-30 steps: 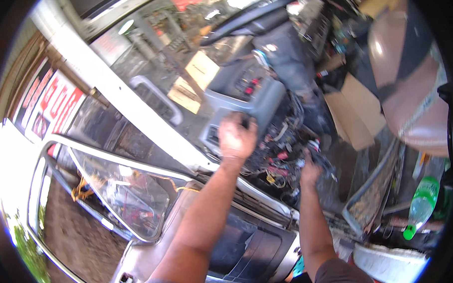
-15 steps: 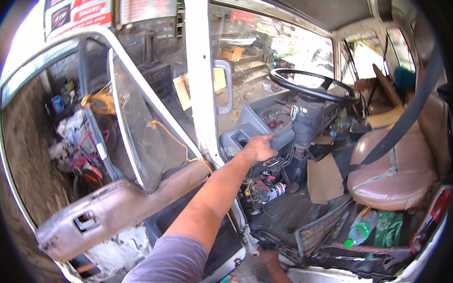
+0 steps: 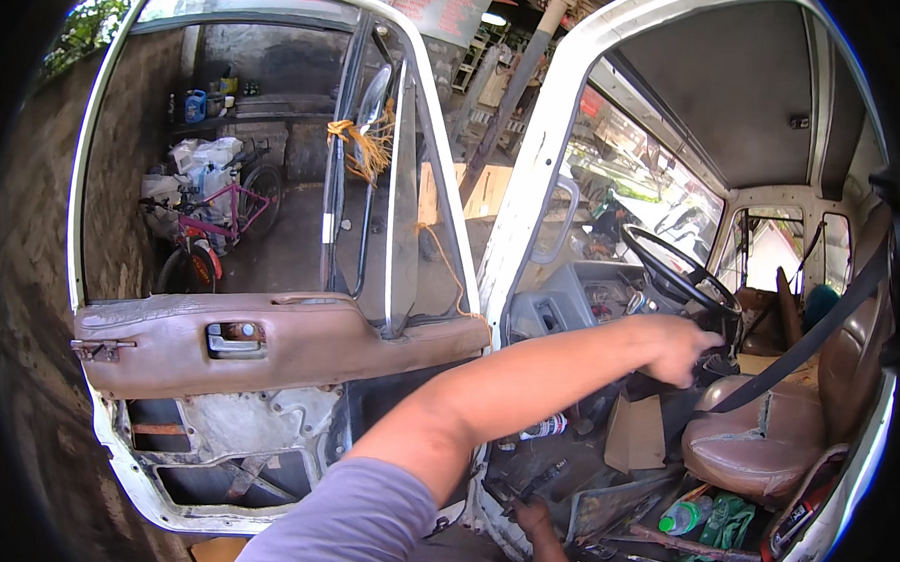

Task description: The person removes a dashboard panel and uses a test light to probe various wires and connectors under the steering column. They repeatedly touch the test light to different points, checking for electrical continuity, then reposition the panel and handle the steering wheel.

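Right hand (image 3: 531,517), at 6 o'clock on the cab's lower edge; finger state cannot be told. Left hand (image 3: 682,347), arm extended into the cab toward 3 o'clock, fingers curled together beneath the steering wheel (image 3: 680,271). Worn brown seat (image 3: 773,433) beyond; open door (image 3: 274,337) at 9 o'clock.

**Cab Interior Layout**

The left hand (image 3: 675,347) reaches into the cab, just below the steering wheel (image 3: 683,270). The seat (image 3: 763,434) lies right of and below it. The open door (image 3: 274,342) stands well left. A bottle (image 3: 684,517) lies on the floor below, near the right hand (image 3: 531,516).
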Demonstrator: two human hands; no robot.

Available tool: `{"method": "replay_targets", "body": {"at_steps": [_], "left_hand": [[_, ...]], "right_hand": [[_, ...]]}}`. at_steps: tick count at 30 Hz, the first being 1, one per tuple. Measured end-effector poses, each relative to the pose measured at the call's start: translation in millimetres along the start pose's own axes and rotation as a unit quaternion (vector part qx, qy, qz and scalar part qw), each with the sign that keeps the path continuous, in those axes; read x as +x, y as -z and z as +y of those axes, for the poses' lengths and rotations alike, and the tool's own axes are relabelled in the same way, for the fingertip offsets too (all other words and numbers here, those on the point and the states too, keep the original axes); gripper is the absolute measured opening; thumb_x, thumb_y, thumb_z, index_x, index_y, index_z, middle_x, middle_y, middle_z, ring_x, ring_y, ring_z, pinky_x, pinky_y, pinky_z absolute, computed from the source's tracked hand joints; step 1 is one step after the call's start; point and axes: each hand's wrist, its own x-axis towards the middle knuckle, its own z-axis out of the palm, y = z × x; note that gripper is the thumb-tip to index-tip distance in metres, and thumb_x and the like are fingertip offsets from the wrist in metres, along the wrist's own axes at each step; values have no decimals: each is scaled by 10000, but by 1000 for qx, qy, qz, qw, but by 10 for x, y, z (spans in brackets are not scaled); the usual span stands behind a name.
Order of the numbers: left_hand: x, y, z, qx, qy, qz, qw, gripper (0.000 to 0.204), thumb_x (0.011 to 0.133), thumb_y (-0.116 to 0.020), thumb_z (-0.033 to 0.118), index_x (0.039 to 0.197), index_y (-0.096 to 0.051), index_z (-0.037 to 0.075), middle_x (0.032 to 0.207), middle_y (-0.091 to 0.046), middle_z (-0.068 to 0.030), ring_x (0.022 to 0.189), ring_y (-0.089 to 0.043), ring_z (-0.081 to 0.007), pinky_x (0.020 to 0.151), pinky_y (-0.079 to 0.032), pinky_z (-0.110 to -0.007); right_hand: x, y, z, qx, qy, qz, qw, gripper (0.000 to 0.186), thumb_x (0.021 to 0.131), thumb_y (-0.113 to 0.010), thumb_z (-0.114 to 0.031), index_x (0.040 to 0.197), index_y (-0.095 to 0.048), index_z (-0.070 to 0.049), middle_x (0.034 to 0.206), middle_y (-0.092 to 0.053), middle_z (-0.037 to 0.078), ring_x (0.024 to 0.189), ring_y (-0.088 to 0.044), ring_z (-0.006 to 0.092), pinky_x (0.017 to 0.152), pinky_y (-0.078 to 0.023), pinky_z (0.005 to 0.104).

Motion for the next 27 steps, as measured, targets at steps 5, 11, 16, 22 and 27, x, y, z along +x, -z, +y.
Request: {"method": "replay_targets", "body": {"at_steps": [5,11,16,22,27], "left_hand": [[-1627,-185,-870,3,144,85,986,880,935,-869,349,1691,-469,143,1177,-791,-232,1143,-759,-431,1012,-586,-539],[-3295,-369,-1428,121,393,272,870,554,953,-790,277,1458,-691,72,1345,-748,-207,1283,-695,-410,1131,-547,-520],[-3454,-629,-1586,233,372,175,881,495,966,-765,342,1378,-720,72,1350,-740,-189,1309,-688,-378,1122,-547,-512],[-3354,-688,-1633,218,433,100,869,532,999,-723,455,1371,-727,74,1326,-747,-191,1258,-720,-379,1075,-566,-515],[-3320,-648,-1573,233,448,77,860,494,1036,-678,516,1223,-771,68,1158,-815,-196,1103,-796,-358,972,-622,-494]], "right_hand": [[-309,-75,-107,-60,63,23,996,400,1042,-786,-258,1259,-730,74,972,-780,138,795,-739,231,788,-626,420],[-295,-339,443,-145,61,18,987,336,1064,-759,-260,1150,-773,65,924,-794,152,842,-769,301,766,-609,453],[-149,-374,438,-138,28,23,990,347,1071,-746,-296,1182,-787,31,1009,-802,193,921,-769,351,850,-597,470],[-313,-454,41,-205,61,74,974,365,1080,-731,-340,1220,-804,-11,1110,-812,242,1016,-769,411,951,-582,490],[-663,-618,-145,62,18,81,995,362,1119,-712,-301,1253,-749,33,1082,-781,189,966,-772,349,847,-635,478]]}}
